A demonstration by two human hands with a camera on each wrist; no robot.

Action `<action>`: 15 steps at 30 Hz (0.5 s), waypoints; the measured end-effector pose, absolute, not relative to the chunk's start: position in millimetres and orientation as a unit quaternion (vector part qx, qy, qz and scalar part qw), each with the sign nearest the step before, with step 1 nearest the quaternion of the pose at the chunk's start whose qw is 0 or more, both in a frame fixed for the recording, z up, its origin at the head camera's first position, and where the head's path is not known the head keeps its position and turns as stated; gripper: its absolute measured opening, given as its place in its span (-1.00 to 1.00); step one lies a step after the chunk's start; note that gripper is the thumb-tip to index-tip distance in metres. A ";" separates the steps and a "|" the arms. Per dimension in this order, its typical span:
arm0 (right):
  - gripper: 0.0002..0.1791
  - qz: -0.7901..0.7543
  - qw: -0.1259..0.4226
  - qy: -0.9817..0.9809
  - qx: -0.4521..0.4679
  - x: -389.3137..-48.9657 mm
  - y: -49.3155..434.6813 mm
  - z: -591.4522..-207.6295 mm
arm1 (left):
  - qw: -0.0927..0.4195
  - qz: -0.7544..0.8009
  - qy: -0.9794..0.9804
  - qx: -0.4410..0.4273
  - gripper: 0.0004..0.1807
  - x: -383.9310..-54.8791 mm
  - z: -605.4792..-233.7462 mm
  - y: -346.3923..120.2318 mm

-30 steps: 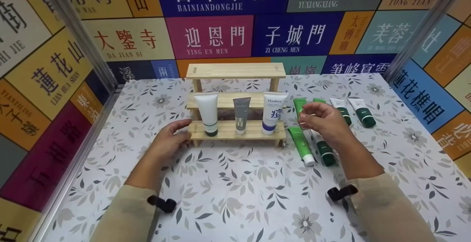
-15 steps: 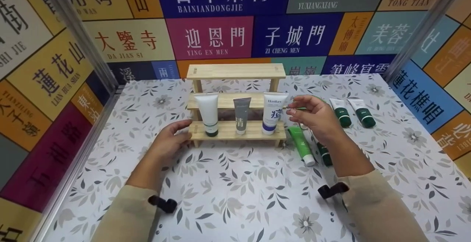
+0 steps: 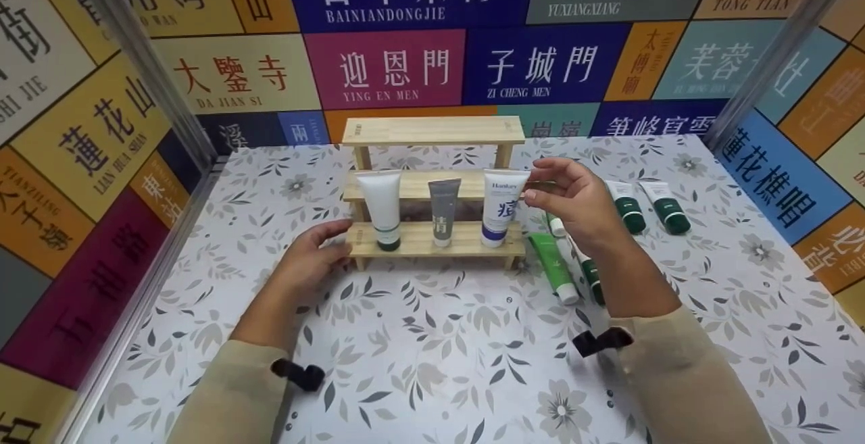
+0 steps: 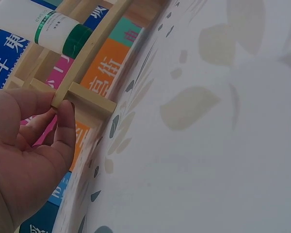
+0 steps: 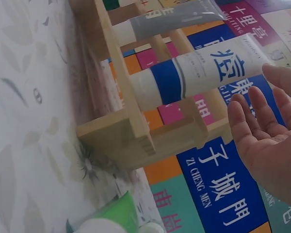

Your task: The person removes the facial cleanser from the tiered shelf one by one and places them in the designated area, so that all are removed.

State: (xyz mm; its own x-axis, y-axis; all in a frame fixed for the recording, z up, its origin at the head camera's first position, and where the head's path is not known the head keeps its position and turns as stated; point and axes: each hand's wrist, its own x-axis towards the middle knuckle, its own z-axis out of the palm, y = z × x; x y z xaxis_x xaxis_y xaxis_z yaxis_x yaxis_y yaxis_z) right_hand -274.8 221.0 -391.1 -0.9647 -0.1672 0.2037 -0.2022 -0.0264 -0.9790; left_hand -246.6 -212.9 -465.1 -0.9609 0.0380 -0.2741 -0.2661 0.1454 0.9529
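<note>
On the lowest step of a three-tier wooden rack (image 3: 432, 131) three squeeze tubes stand on their caps: a white tube with a green cap (image 3: 380, 207), a smaller grey tube (image 3: 443, 211), and a white tube with a blue band (image 3: 499, 217). My left hand (image 3: 311, 258) pinches the left end of that step between thumb and fingers, as the left wrist view (image 4: 34, 145) shows. My right hand (image 3: 574, 204) is beside the top of the blue-banded tube, fingers loosely bent. In the right wrist view its thumb (image 5: 283, 77) overlaps the tube's upper end.
Right of the rack lie a green tube (image 3: 554, 268) and another tube with a dark green cap (image 3: 589, 275), partly behind my right wrist. Two white and dark green tubes (image 3: 665, 207) lie farther right. A sign-covered wall (image 3: 392, 65) stands behind the flowered tabletop (image 3: 432, 363).
My right hand has moved left and slightly away from me, from over the lying tubes to beside the blue-banded tube. The left hand has stayed at the rack.
</note>
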 end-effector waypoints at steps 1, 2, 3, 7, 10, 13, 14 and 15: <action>-0.49 0.703 0.014 -0.699 0.133 -274.4 219.3 -389.6 | 0.117 0.652 0.746 -0.077 -0.46 -246.8 -464.9 -212.7; -0.49 0.700 0.016 -0.702 0.133 -274.2 217.7 -388.5 | 0.117 0.653 0.744 -0.078 -0.47 -247.0 -464.8 -212.6; -0.49 0.696 0.016 -0.706 0.132 -274.0 216.2 -387.7 | 0.117 0.655 0.742 -0.080 -0.47 -247.2 -464.8 -212.5; -0.53 0.682 0.020 -0.719 0.129 -273.6 210.5 -387.6 | 0.120 0.658 0.739 -0.080 -0.47 -247.5 -465.5 -213.2; -0.55 0.681 0.022 -0.720 0.130 -273.3 207.9 -389.2 | 0.123 0.661 0.736 -0.080 -0.46 -247.9 -466.4 -213.8; -0.55 0.679 0.026 -0.722 0.129 -272.7 206.2 -390.4 | 0.126 0.664 0.732 -0.080 -0.46 -248.1 -466.6 -214.1; -0.54 0.678 0.026 -0.724 0.128 -272.3 205.8 -390.4 | 0.126 0.666 0.730 -0.082 -0.46 -248.2 -466.5 -213.9; -0.54 0.676 0.026 -0.725 0.127 -271.9 205.4 -390.4 | 0.126 0.668 0.729 -0.082 -0.46 -247.9 -466.3 -213.8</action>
State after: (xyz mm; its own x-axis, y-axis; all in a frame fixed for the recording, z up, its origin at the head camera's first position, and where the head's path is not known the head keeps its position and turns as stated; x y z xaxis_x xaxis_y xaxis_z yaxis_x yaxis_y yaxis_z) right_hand -271.9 205.4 -390.4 -0.9664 -0.1489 0.2095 -0.2194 0.0529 -0.9742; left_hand -247.9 -213.8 -466.3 -0.9545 0.0492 -0.2941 -0.2887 0.0942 0.9528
